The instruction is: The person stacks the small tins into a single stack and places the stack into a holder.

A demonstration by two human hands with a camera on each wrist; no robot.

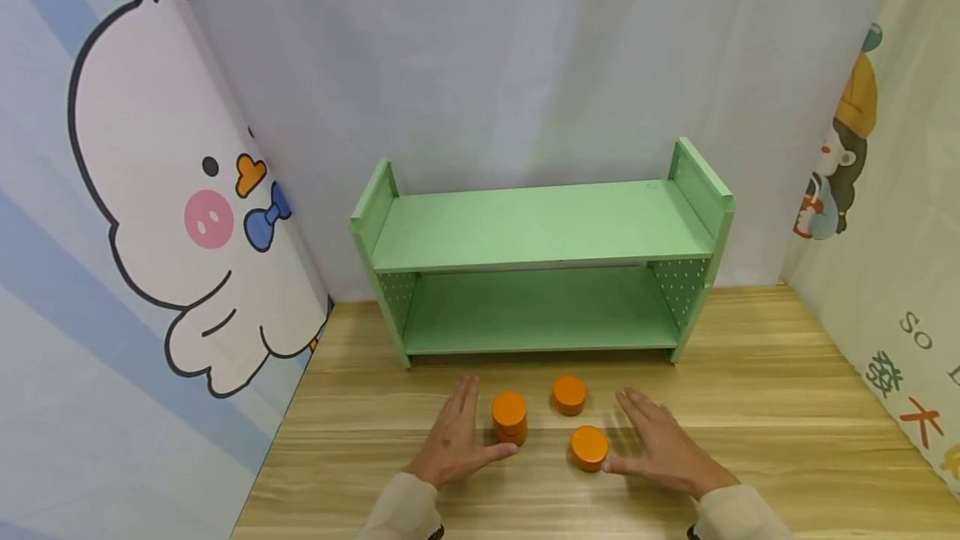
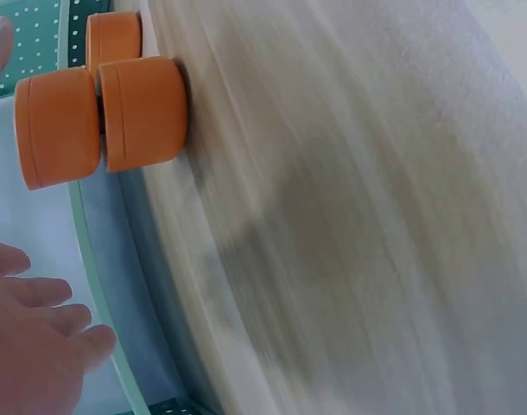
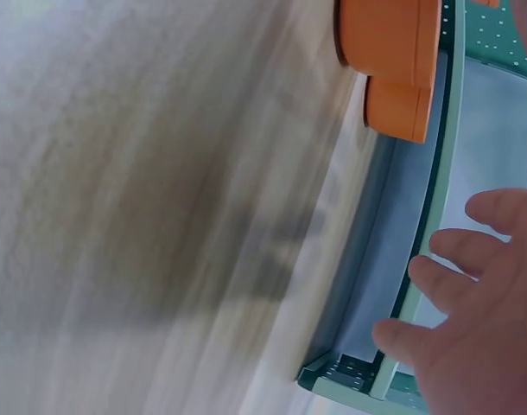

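Two small round orange lidded tins [image 1: 509, 412] stand stacked in front of the shelf, just right of my left hand [image 1: 453, 438]. That hand has straight fingers and its thumb spread beside the stack, holding nothing. In the left wrist view the upper tin [image 2: 58, 128] sits on the lower tin [image 2: 147, 114]. A single orange tin [image 1: 588, 447] stands close to the thumb of my right hand [image 1: 660, 447]; contact cannot be told. Farther back is another orange tin [image 1: 570, 394]. My right hand's fingers are extended, with nothing held.
A green two-tier shelf [image 1: 540, 223] with side panels stands on the wood-grain table [image 1: 757, 407] behind the tins. A pale cloth [image 1: 525, 65] hangs behind it. Printed cloths with cartoon figures line the left and right sides.
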